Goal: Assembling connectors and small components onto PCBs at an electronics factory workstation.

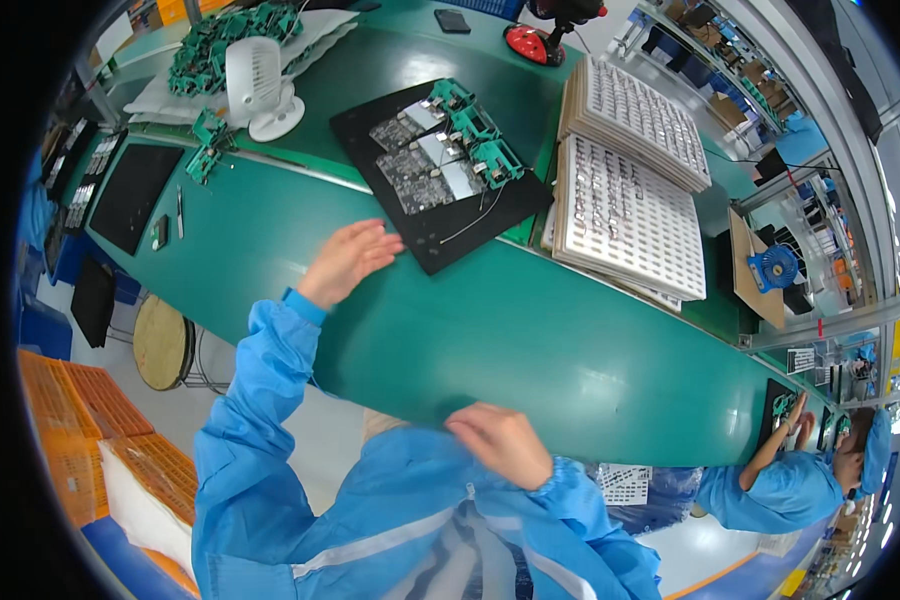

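Observation:
My left hand hovers above the green table with its fingers stretched out, holding nothing, beside the near left edge of a black mat. Grey circuit boards with silvery plates lie on that mat. Along its far right side sit green plastic frames with small parts on them, and a thin whitish wire lies nearby. By the table's front edge, close to my body, my right hand has its fingers curled together; whatever they might hold is hidden under the hand.
White trays with rows of small parts are stacked right of the mat. A white fan stands back left, before a heap of green frames. Another black mat lies far left. A co-worker sits at the right.

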Motion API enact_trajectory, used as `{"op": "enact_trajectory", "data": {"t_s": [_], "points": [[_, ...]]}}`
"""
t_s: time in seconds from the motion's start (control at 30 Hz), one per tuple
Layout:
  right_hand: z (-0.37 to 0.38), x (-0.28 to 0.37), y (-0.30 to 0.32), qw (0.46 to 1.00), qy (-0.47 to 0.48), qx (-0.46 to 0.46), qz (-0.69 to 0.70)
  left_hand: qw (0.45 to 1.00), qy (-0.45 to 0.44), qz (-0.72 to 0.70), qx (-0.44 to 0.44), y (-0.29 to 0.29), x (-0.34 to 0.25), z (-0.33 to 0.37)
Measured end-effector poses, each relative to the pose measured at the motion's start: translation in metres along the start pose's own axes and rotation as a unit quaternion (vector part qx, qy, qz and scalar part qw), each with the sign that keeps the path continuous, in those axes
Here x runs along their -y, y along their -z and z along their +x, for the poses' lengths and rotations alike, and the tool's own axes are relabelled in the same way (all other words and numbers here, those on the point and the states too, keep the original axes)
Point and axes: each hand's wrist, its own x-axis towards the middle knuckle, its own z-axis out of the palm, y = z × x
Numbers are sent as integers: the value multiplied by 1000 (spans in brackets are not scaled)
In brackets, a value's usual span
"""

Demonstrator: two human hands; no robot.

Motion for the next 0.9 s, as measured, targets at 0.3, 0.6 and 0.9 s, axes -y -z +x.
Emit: {"op": "enact_trajectory", "data": {"t_s": [0.3,0.6,0.9], "points": [[14,-3,2,984,-92,-24,149,996,-81,32,14,-40,5,-3],[14,-24,-3,852,-246,-37,460,998,-22,37,-45,-60,57,-158],[-72,-68,26,867,-280,-177,371,957,95,226,156,-78,101,-225]]}}
